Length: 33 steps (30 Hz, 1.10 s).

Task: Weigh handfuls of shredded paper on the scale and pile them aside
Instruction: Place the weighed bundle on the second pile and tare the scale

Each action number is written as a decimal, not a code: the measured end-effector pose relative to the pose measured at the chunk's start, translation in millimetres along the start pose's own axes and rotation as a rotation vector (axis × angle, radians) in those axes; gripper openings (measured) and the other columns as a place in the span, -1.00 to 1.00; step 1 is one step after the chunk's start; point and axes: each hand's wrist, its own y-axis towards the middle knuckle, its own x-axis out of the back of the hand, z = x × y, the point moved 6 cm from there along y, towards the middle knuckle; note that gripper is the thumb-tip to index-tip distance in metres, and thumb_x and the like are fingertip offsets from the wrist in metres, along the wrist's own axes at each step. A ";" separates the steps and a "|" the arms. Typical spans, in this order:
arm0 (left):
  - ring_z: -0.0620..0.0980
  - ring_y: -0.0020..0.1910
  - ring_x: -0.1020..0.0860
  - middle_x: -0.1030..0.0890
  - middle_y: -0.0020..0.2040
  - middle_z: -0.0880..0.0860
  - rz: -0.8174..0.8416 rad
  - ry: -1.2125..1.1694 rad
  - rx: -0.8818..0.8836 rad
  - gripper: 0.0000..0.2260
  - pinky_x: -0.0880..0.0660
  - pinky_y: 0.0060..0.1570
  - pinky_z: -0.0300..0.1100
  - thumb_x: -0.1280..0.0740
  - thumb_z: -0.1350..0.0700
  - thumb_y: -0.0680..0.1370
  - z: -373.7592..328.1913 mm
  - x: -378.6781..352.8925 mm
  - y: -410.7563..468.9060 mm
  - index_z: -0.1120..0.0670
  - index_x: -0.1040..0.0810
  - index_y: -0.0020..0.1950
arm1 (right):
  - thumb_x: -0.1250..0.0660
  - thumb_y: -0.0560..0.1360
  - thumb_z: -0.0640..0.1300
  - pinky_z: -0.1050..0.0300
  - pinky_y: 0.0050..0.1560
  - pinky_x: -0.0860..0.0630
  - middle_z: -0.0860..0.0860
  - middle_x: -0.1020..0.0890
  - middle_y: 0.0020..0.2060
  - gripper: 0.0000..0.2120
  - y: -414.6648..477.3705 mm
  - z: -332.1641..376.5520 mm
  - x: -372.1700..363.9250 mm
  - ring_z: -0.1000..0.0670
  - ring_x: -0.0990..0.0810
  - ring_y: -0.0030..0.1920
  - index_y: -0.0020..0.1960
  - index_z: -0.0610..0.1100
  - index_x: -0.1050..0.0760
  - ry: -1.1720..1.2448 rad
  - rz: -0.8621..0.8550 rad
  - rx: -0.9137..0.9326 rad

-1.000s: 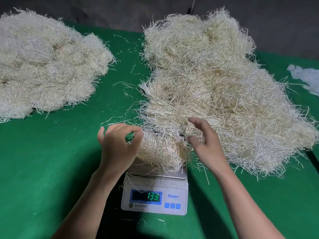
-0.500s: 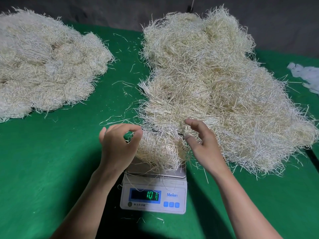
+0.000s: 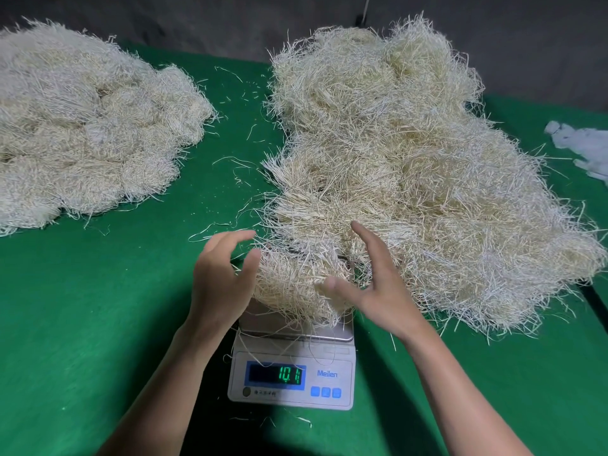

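Note:
A white digital scale (image 3: 292,376) stands on the green table near me, its display reading 10.1. A handful of pale shredded paper (image 3: 289,284) lies on its steel pan. My left hand (image 3: 223,278) hovers at the handful's left side, fingers spread and loosely curved, holding nothing. My right hand (image 3: 371,284) is at the handful's right side, fingers straight, thumb touching the strands. A large heap of shredded paper (image 3: 411,166) spreads behind and to the right of the scale. A second pile of shredded paper (image 3: 82,133) lies at the far left.
The green felt table (image 3: 98,307) has loose strands scattered between the two heaps. Some white crumpled material (image 3: 585,143) lies at the right edge. A dark wall runs behind the table.
The scale reading dropped from 13.1 to 10.1. Both hands have opened and drawn slightly away from the handful's sides; the right thumb now rests against it.

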 end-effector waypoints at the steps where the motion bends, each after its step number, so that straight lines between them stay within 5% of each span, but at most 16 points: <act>1: -0.08 0.19 -0.44 -0.54 0.20 0.02 0.005 -0.003 0.042 -0.60 -0.27 0.19 -0.25 -0.21 0.05 0.48 8.5 -2.7 1.6 0.15 -0.52 0.27 | -0.47 0.22 0.28 -0.03 0.43 0.11 0.30 0.11 0.48 0.03 -0.6 -4.1 -6.5 0.18 0.09 0.48 0.46 0.37 0.15 -0.053 0.050 -0.005; 3: -0.02 0.36 -0.34 -0.40 0.40 0.07 0.085 -0.024 0.157 -0.56 -0.19 0.32 -0.17 -0.17 0.05 0.56 27.1 -14.6 3.3 0.15 -0.34 0.43 | -0.52 0.11 0.30 -0.16 0.41 0.25 0.22 0.42 0.44 0.23 -1.4 -15.6 -20.2 0.02 0.37 0.48 0.39 0.43 0.38 -0.232 0.097 0.001; 6: 0.02 0.48 -0.18 -0.21 0.52 0.04 0.378 0.019 0.277 -0.42 -0.05 0.46 0.16 0.04 -0.11 0.54 45.3 -46.5 -4.0 0.12 -0.14 0.52 | -0.56 0.13 0.22 -0.23 0.35 0.38 0.13 0.60 0.34 0.29 2.6 -29.3 -51.2 -0.10 0.55 0.39 0.35 0.40 0.48 -0.467 0.160 0.014; 9: 0.19 0.29 -0.45 -0.54 0.19 0.21 0.589 0.028 0.286 -0.38 -0.04 0.42 0.25 0.16 -0.19 0.51 43.7 -73.3 -19.6 0.18 -0.48 0.21 | -0.53 0.27 0.10 -0.18 0.44 0.28 -0.01 0.41 0.48 0.12 10.9 -37.7 -78.0 -0.18 0.36 0.48 0.47 0.33 0.27 -0.622 0.173 0.030; 11: 0.18 -0.09 -0.57 -0.55 -0.29 0.11 0.544 -0.097 0.306 -0.42 -0.20 0.32 0.34 0.13 -0.23 0.49 35.7 -73.7 -23.6 0.17 -0.49 -0.17 | -0.52 0.33 -0.02 -0.10 0.49 -0.05 -0.11 -0.11 0.50 -0.23 19.8 -34.1 -76.3 -0.18 -0.10 0.49 0.45 0.07 -0.22 -0.548 0.045 0.077; 12: 0.14 -0.17 -0.55 -0.52 -0.31 0.11 0.486 -0.167 0.312 -0.40 -0.31 0.25 0.33 0.09 -0.26 0.49 32.8 -70.3 -23.2 0.21 -0.49 -0.14 | -0.52 0.34 -0.09 -0.06 0.41 -0.24 -0.14 -0.36 0.37 -0.41 24.8 -29.4 -69.9 -0.16 -0.32 0.37 0.31 -0.06 -0.41 -0.450 -0.040 0.101; 14: 0.14 0.06 -0.55 -0.58 0.06 0.13 0.360 -0.323 0.326 -0.36 -0.39 0.23 0.22 -0.01 -0.32 0.50 19.9 -62.0 -18.6 0.13 -0.50 0.25 | -0.52 0.33 -0.17 0.07 0.10 -0.42 -0.11 -0.55 0.04 -0.65 36.5 -14.3 -52.0 -0.12 -0.49 0.07 0.08 -0.19 -0.54 -0.278 -0.180 0.127; 16: 0.13 0.31 -0.43 -0.43 0.37 0.04 0.365 -0.580 0.427 -0.38 -0.37 0.28 0.20 -0.05 -0.38 0.51 -0.5 -63.5 -8.9 -0.09 -0.28 0.47 | -0.50 0.33 -0.21 0.05 0.00 -0.45 -0.05 -0.54 -0.06 -0.69 47.1 8.0 -38.5 -0.08 -0.49 -0.04 0.04 -0.18 -0.52 -0.243 -0.239 0.163; 17: 0.12 0.30 -0.46 -0.46 0.36 0.06 0.417 -0.762 0.509 -0.38 -0.40 0.25 0.16 -0.09 -0.37 0.49 -12.0 -69.5 -2.2 -0.07 -0.30 0.46 | -0.48 0.34 -0.21 0.02 0.01 -0.46 -0.01 -0.52 -0.06 -0.65 50.0 20.6 -36.7 -0.06 -0.48 -0.03 0.09 -0.16 -0.49 -0.268 -0.226 0.196; 19: 0.11 -0.01 -0.62 -0.62 0.01 0.16 0.398 -1.059 0.708 -0.52 -0.53 0.01 0.00 -0.23 -0.24 0.50 -30.9 -74.5 18.5 0.13 -0.52 0.16 | -0.45 0.35 -0.16 0.03 0.06 -0.43 0.04 -0.45 0.02 -0.48 48.2 41.3 -42.1 -0.03 -0.43 0.06 0.25 -0.11 -0.35 -0.268 -0.118 0.258; 22: -0.02 -0.37 -0.50 -0.47 -0.29 0.02 0.219 -1.040 0.820 -0.77 -0.45 -0.33 -0.17 -0.20 0.01 0.61 -35.7 -66.0 41.9 0.05 -0.45 -0.21 | -0.33 0.36 0.07 0.11 0.29 -0.27 0.10 -0.27 0.28 -0.24 34.6 69.6 -45.2 0.06 -0.25 0.30 0.44 0.08 -0.03 -0.053 -0.021 0.327; 25: -0.08 -0.32 -0.60 -0.62 -0.28 0.01 0.223 -1.059 0.673 -0.76 -0.53 -0.32 -0.25 -0.10 0.05 0.63 -64.4 -73.2 33.4 0.12 -0.52 0.00 | -0.21 0.47 0.23 0.06 0.32 -0.30 0.16 -0.22 0.31 -0.38 52.5 84.5 -9.2 0.11 -0.24 0.29 0.44 0.11 -0.11 0.103 -0.250 0.209; 27: 0.00 -0.04 -0.65 -0.68 -0.02 0.10 0.191 -1.022 0.649 -0.66 -0.60 -0.05 -0.07 -0.25 -0.03 0.58 -79.1 -74.1 26.0 0.19 -0.49 0.22 | -0.14 0.56 0.13 -0.14 0.38 -0.28 0.03 -0.24 0.36 -0.57 66.9 82.3 20.8 0.04 -0.25 0.32 0.39 0.05 -0.26 0.127 -0.424 0.061; 29: 0.06 0.04 -0.64 -0.65 0.11 0.10 0.159 -1.086 0.700 -0.61 -0.58 0.00 -0.03 -0.20 -0.14 0.60 -84.5 -70.8 28.7 0.12 -0.52 0.23 | -0.09 0.56 0.12 -0.17 0.45 -0.17 0.01 -0.20 0.45 -0.62 62.9 83.3 13.0 0.05 -0.20 0.41 0.37 0.16 -0.30 0.195 -0.363 0.071; 31: 0.07 0.16 -0.55 -0.52 0.27 0.06 0.134 -1.137 0.665 -0.58 -0.55 -0.01 -0.27 -0.02 -0.06 0.67 -87.8 -62.4 39.8 0.16 -0.42 0.36 | -0.04 0.45 0.26 0.12 0.41 -0.27 0.13 -0.27 0.44 -0.61 45.1 89.5 -16.8 0.26 -0.29 0.34 0.26 0.36 -0.33 0.289 -0.187 0.122; 33: 0.05 0.15 -0.55 -0.54 0.22 0.06 0.076 -1.077 0.610 -0.64 -0.50 -0.30 -0.39 0.03 0.07 0.69 -83.2 -62.5 38.0 0.18 -0.41 0.34 | -0.05 0.45 0.33 0.33 0.35 -0.22 0.32 -0.17 0.42 -0.56 41.8 93.5 -25.1 0.36 -0.17 0.37 0.33 0.46 -0.16 0.241 -0.128 0.140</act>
